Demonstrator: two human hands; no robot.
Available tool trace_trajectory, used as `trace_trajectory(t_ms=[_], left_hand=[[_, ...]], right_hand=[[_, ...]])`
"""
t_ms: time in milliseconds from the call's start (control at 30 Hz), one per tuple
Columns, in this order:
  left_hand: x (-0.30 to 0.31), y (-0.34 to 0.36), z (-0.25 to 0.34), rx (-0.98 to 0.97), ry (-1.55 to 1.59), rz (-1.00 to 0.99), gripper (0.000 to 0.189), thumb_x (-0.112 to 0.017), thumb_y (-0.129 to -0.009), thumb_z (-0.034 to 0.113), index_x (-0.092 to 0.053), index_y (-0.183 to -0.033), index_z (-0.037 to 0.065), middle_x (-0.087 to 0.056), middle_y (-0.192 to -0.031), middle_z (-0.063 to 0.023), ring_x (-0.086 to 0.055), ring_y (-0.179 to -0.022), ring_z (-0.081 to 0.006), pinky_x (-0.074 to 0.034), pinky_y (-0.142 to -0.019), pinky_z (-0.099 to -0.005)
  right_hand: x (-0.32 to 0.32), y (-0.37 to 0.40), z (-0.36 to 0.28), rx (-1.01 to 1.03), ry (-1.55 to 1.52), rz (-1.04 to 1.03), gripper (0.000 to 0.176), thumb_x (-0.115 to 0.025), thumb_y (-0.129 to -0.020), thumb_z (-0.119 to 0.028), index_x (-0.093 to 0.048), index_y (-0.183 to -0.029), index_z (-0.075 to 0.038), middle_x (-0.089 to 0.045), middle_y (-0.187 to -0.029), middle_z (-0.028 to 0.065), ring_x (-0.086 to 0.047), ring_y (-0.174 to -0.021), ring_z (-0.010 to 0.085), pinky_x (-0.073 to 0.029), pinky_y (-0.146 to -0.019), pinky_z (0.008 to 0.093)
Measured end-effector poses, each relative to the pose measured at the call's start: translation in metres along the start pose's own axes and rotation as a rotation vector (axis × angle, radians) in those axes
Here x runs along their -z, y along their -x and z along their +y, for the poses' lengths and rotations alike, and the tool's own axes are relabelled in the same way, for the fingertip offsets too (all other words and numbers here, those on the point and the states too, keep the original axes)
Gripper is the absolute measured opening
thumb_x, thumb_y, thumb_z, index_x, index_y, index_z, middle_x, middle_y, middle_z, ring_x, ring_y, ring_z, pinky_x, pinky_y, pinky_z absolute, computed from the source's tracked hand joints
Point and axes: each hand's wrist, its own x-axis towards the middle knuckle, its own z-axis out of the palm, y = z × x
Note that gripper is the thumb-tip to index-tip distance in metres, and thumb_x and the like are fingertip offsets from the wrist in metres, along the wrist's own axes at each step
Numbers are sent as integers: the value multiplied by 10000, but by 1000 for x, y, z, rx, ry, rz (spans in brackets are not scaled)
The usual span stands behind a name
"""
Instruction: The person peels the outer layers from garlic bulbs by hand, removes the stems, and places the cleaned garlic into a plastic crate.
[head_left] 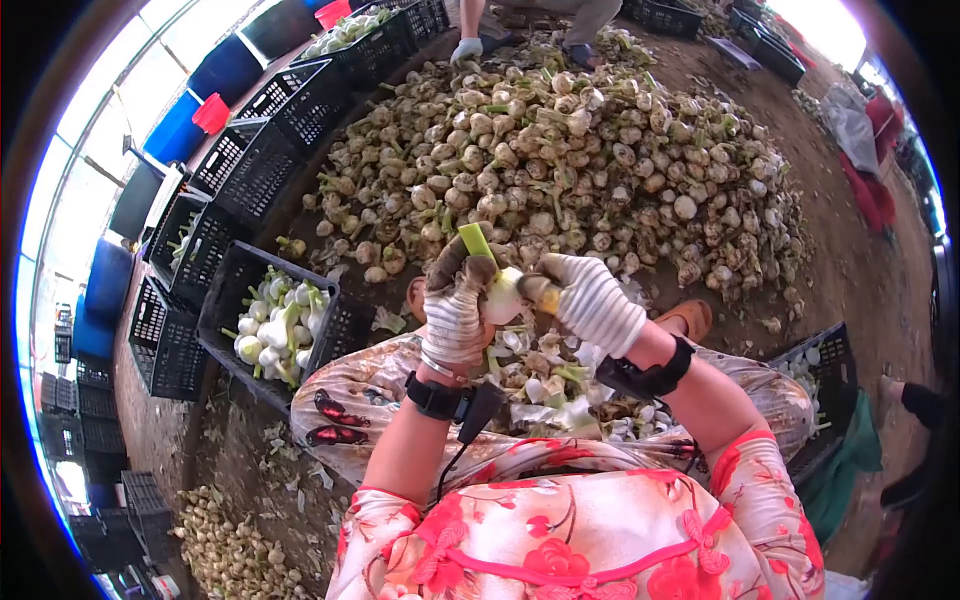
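Observation:
My left hand [455, 315], in a striped white glove with dark fingertips, is closed around a garlic bulb [503, 298]. A thick green stem stub rises above those fingers. Close against the bulb's right side is my right hand [595, 303], also gloved, its fingers pinched on a small yellow object [549, 300]. Most of that object is hidden, so its kind does not show. Below both hands, peeled skins and trimmings [545, 385] lie between my legs.
A large heap of untrimmed garlic [560, 170] spreads ahead. At left, a black crate [225, 310] holds cleaned white bulbs, with more crates [250, 170] behind. Another crate [845, 375] stands at right. A co-worker's gloved hand [467, 50] touches the heap's far edge.

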Motion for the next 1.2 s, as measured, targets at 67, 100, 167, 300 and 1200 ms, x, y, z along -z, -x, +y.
trace_trajectory(t_ms=[67, 100, 167, 300, 1200], left_hand=[[7, -3, -3, 3, 22, 62, 383, -642, -771, 169, -521, -1099, 11, -597, -883, -54, -572, -758, -139, -488, -686, -268], [9, -2, -3, -2, 9, 69, 387, -643, -769, 166, -519, -1104, 14, -597, -887, -52, -571, -765, -138, -488, -686, -267], [10, -1, -6, -28, -31, 74, 394, -631, -779, 183, -512, -1117, 20, -600, -887, -56, -571, -782, -143, -486, -698, -277], [11, -3, -11, 77, 112, 80, 380, -584, -812, 237, -510, -1131, 46, -610, -873, -67, -580, -817, -173, -493, -723, -321], [129, -75, -71, 443, 533, 498, 117, -611, -758, 89, -524, -700, 36, -545, -656, -51, -420, -417, -87, -369, -354, -219]], right_hand=[[3, 0, 5, -204, -325, -91, 186, -555, -811, -184, -591, -845, -5, -567, -635, -3, -481, -501, 49, -395, -439, 200], [4, 3, 5, -240, -379, -94, 192, -554, -811, -188, -590, -843, -2, -568, -642, 4, -478, -494, 50, -392, -433, 202], [4, 5, 1, -275, -367, -90, 224, -558, -807, -209, -585, -834, 11, -570, -657, 24, -487, -504, 68, -397, -441, 219], [-5, 1, 17, -100, -209, -35, 327, -576, -780, -296, -569, -822, 28, -571, -658, 82, -535, -578, 178, -430, -544, 314], [8, -83, 251, -353, 455, 107, 389, -575, -742, -311, -565, -1020, -38, -581, -949, 210, -540, -900, 362, -439, -785, 397]])
